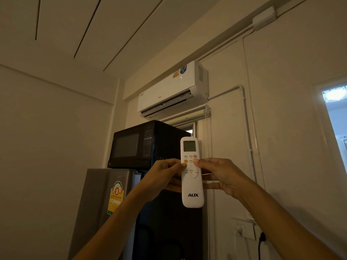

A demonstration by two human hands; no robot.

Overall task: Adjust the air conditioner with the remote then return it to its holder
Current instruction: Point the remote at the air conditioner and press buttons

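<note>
1. On the left, a steel-grey fridge (pixel 105 186) with a round energy sticker (pixel 116 192) on its door, standing against the wall.
2. Directly on top of the fridge, a black microwave (pixel 139 145), door shut, inside too dark to make out.
3. Higher on the wall, right of the microwave's top, a white air conditioner (pixel 172 91), louvre open, two stickers at its upper right.
4. Just beneath the unit, a rolled-up blind (pixel 187 115) over a window frame.
5. Further right, white pipes (pixel 244 113) running down the wall to a socket (pixel 244 229) with a black plug (pixel 262 237); at the far right edge, a bright opening (pixel 336 113).
6. Nothing between remote and air conditioner; holder not identifiable.
7. Held upright mid-frame, a white AUX remote (pixel 192 177), screen end up, level with the microwave's right side.
8. Left hand (pixel 161 175) gripping the remote's left edge, thumb on the button pad.
9. Right hand (pixel 223 175) gripping the right edge, thumb by the upper buttons; both hands closed on the remote.
</note>
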